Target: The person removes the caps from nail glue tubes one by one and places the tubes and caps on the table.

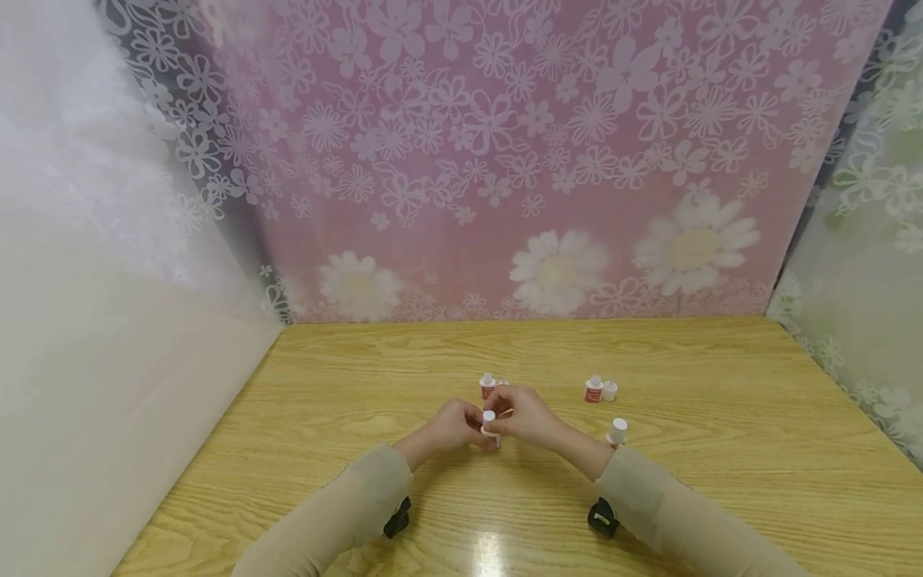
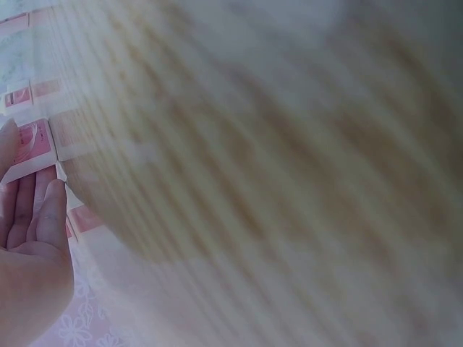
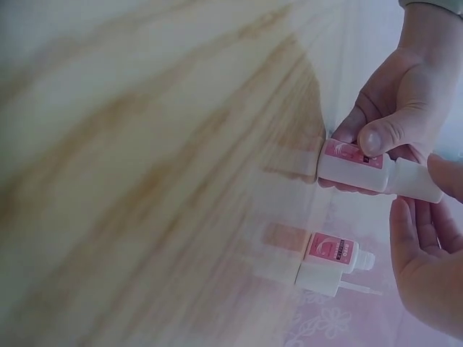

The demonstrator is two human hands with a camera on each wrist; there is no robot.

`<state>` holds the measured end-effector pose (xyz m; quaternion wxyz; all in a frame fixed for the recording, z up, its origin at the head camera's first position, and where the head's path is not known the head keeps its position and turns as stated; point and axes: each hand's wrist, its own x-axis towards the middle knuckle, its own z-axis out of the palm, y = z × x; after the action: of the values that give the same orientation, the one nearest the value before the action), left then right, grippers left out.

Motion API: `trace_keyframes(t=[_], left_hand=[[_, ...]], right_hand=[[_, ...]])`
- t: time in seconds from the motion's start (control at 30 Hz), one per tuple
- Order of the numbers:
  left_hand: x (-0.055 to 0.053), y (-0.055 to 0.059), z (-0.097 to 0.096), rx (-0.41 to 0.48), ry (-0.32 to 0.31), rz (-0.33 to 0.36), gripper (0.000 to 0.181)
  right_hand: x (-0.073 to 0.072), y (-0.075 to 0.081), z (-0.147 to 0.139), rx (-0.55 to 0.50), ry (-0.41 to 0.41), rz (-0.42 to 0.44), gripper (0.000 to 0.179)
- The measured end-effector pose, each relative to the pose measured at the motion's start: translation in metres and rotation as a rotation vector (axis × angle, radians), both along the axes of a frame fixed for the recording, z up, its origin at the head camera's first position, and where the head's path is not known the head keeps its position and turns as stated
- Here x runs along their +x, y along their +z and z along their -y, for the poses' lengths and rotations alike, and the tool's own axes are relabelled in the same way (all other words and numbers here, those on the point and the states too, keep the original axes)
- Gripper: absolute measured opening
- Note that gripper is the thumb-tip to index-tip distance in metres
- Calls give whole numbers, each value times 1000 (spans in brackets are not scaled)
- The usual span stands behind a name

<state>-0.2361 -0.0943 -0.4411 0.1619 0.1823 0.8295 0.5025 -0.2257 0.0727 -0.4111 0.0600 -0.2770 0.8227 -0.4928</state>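
Note:
A small white bottle (image 3: 356, 166) with a pink-red label is upright at the middle of the table. My left hand (image 1: 450, 425) grips its body, the thumb lying over the label in the right wrist view. Between thumb and fingers, my right hand (image 1: 525, 415) pinches the white cap (image 3: 418, 181) at the bottle's neck end. Whether the cap is fully seated cannot be told. The left wrist view catches only part of the bottle (image 2: 35, 144) at its left edge.
Behind my hands stands an uncapped bottle (image 3: 333, 248), a cap with a thin stem (image 3: 318, 280) beside it. Farther right is another uncapped bottle (image 1: 594, 390) with its cap (image 1: 610, 391). A capped bottle (image 1: 618, 431) stands near my right forearm. Flowered sheets (image 1: 433, 200) enclose the wooden table (image 1: 346, 377).

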Motion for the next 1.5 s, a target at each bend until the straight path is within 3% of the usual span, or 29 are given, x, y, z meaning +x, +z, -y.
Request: trace_keyframes(t=[0.5, 0.7, 1.0, 1.27, 1.5], left_hand=[[0, 3, 1, 14, -22, -6, 13], [1, 5, 1, 12, -28, -4, 14], [0, 4, 0, -12, -17, -6, 12], [0, 4, 0, -18, -17, -6, 11], [-2, 2, 1, -11, -12, -6, 11]], right_hand=[[-1, -2, -2, -48, 85, -3, 12], [-5, -9, -5, -103, 155, -64, 10], [2, 2, 0, -29, 89, 38, 15], [1, 2, 1, 57, 33, -46, 19], [2, 2, 1, 93, -12, -65, 19]])
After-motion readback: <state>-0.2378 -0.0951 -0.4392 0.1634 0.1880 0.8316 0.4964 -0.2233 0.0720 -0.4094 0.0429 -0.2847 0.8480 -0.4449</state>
